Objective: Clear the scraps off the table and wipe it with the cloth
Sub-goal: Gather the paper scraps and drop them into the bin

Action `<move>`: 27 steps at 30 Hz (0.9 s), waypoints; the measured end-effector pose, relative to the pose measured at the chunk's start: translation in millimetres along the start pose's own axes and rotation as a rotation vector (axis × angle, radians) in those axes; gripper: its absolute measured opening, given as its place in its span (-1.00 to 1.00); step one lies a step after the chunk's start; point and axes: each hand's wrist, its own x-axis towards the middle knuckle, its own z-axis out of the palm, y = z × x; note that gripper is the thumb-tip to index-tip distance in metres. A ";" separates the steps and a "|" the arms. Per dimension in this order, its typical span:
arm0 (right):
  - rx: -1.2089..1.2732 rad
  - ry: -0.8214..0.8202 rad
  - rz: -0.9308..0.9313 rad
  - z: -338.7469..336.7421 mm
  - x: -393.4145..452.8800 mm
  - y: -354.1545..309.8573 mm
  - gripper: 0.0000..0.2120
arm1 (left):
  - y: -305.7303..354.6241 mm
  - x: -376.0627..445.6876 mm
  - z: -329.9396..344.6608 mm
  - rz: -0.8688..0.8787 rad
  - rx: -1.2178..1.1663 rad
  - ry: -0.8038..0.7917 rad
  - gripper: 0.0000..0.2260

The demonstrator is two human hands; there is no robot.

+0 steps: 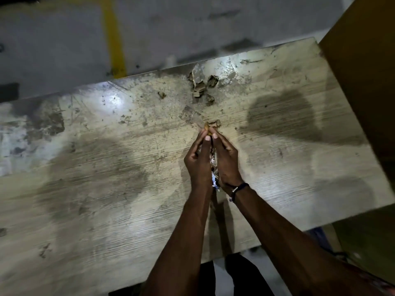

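Scrap-clearing step: left hand (197, 161) and right hand (227, 161) cup gathered paper scraps (214, 167) over worn grey wood-grain worktop (106, 189); next, likely the brown cardboard bits (202, 84) near the far edge.

Two hands (197, 161) (227, 162), one table (106, 189), scattered scraps (201, 86).

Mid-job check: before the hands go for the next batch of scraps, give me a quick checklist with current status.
1. Gathered scraps secure: ok; left hand and right hand are cupped together around a wad of torn paper and cardboard bits.
2. Brown cardboard scrap at the fingertips fully lifted: cannot tell.
3. Cluster of crumpled brown cardboard pieces near the far edge cleared: not ok.
4. Worn, stained wooden table wiped: not ok; grime and crumbs remain.
5. Cloth within reach: cannot tell; none in view.
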 end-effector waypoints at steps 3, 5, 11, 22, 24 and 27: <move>0.039 -0.014 0.027 -1.5 -15.2 4.2 -0.70 | 1.2 -13.9 -8.0 -0.069 -0.106 0.044 -0.81; 0.045 -0.030 0.035 -1.5 -27.5 4.0 -0.71 | 3.6 -25.5 -14.6 -0.093 -0.156 0.078 -0.80; 0.100 -0.098 0.049 2.1 -60.0 -12.6 -0.75 | 21.3 -59.3 -22.3 -0.046 -0.251 0.132 -0.80; -0.058 -0.330 0.062 10.0 -164.2 -30.9 -0.80 | 50.4 -161.3 -72.9 0.093 -0.467 0.289 -0.89; -0.072 -0.384 0.083 13.7 -193.4 -24.7 -0.83 | 53.7 -184.8 -93.8 0.106 -0.507 0.337 -0.91; -0.095 -0.490 0.139 27.7 -245.1 -10.4 -0.82 | 55.2 -216.9 -138.6 0.141 -0.573 0.429 -0.78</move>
